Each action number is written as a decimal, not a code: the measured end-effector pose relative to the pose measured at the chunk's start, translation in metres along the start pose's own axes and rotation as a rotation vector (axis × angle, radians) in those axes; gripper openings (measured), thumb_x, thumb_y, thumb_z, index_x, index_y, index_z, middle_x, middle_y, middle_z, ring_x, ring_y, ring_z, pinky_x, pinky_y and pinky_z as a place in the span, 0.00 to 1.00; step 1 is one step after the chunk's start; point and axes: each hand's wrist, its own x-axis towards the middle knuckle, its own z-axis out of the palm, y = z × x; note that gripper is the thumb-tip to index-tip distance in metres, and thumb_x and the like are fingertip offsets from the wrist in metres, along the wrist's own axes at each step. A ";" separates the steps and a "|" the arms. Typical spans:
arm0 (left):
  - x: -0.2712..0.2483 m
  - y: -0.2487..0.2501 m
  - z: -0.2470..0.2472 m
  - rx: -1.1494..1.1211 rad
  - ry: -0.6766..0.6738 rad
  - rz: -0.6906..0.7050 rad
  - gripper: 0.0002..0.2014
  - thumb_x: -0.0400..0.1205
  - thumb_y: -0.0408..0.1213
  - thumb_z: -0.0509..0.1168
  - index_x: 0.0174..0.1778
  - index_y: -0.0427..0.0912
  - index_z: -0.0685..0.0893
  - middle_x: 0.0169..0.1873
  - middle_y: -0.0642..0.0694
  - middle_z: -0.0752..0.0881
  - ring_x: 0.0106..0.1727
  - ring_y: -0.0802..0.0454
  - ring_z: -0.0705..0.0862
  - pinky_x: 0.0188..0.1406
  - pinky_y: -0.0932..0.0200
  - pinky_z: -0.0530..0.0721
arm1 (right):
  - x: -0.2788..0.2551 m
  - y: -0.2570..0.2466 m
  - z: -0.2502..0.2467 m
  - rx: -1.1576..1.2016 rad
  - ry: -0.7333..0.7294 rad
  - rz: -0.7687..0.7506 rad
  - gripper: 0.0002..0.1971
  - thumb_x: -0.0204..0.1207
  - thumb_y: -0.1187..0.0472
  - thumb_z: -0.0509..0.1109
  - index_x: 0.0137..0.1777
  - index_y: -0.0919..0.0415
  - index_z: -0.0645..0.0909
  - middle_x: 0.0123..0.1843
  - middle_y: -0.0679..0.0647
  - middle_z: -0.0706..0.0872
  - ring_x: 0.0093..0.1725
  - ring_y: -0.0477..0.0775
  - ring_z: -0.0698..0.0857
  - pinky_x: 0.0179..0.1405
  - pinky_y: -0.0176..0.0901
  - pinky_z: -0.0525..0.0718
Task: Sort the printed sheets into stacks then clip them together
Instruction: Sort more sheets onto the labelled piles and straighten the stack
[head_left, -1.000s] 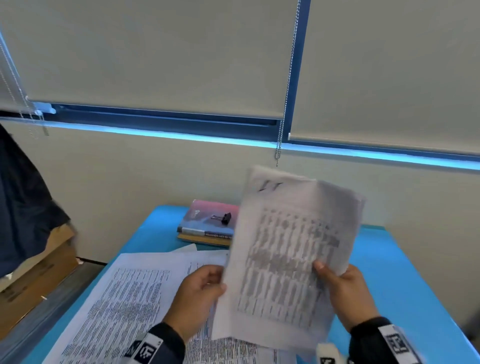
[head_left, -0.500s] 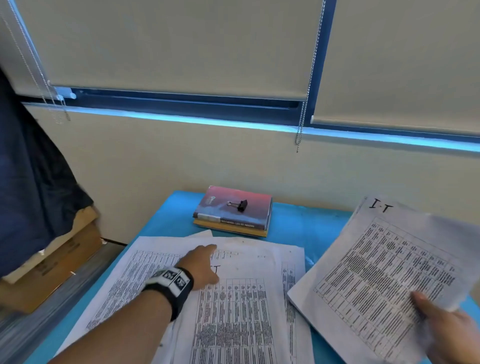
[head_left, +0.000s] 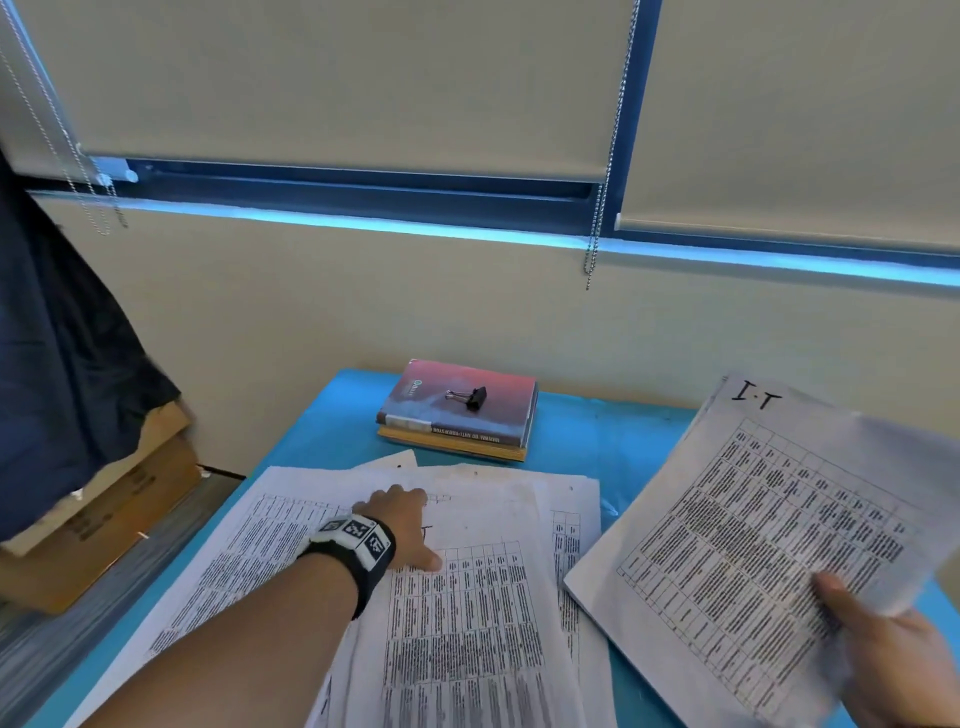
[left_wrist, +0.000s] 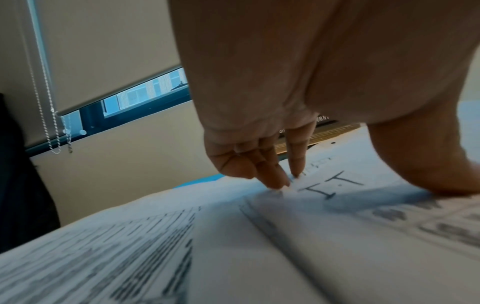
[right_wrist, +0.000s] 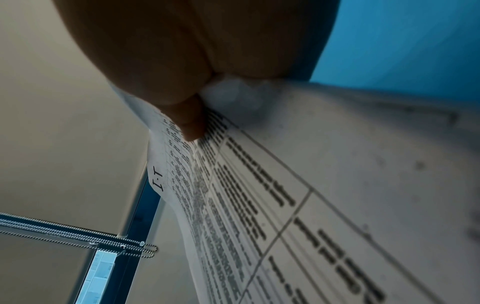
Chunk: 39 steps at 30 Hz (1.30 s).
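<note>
Printed table sheets (head_left: 467, 623) lie spread and overlapping on the blue table (head_left: 613, 441). My left hand (head_left: 415, 525) rests on the top sheet, which is hand-marked "I.T" (left_wrist: 330, 187). Its fingertips (left_wrist: 275, 179) and thumb press down on the paper beside the marking. My right hand (head_left: 883, 654) holds a stack of sheets (head_left: 753, 545), also marked "I·T", tilted up at the right side of the table. The thumb (right_wrist: 191, 123) lies on top of the stack and the fingers are hidden beneath. A black binder clip (head_left: 470, 397) sits on a stack of books (head_left: 457, 421) at the table's far edge.
The wall and window blinds stand right behind the table, with a bead chain (head_left: 595, 234) hanging down. Cardboard boxes (head_left: 104, 509) and dark cloth (head_left: 52, 364) are on the left beside the table. A strip of bare blue table shows between the spread sheets and the held stack.
One second ago both hands held the stack upright in front of me. My left hand let go and came down onto the spread sheets; my right hand carried the stack to the right.
</note>
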 end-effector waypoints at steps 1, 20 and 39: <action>0.001 0.002 -0.001 0.020 0.000 0.005 0.47 0.65 0.64 0.76 0.77 0.50 0.68 0.71 0.46 0.77 0.71 0.43 0.75 0.69 0.43 0.75 | -0.008 -0.005 0.005 0.004 0.000 -0.025 0.31 0.51 0.41 0.85 0.48 0.63 0.86 0.43 0.47 0.94 0.48 0.63 0.91 0.65 0.72 0.78; -0.029 0.033 -0.013 -0.195 0.008 0.261 0.03 0.80 0.40 0.66 0.45 0.51 0.77 0.44 0.52 0.80 0.48 0.49 0.81 0.49 0.56 0.79 | -0.018 -0.013 0.005 -0.009 -0.062 -0.034 0.37 0.44 0.38 0.85 0.48 0.63 0.86 0.46 0.51 0.94 0.51 0.65 0.91 0.62 0.73 0.80; 0.015 0.049 -0.025 0.242 0.040 0.293 0.21 0.77 0.52 0.72 0.66 0.50 0.84 0.68 0.45 0.76 0.69 0.42 0.73 0.69 0.42 0.71 | -0.026 -0.029 0.012 -0.172 0.046 -0.056 0.18 0.62 0.49 0.78 0.41 0.63 0.83 0.28 0.44 0.90 0.48 0.58 0.87 0.65 0.61 0.79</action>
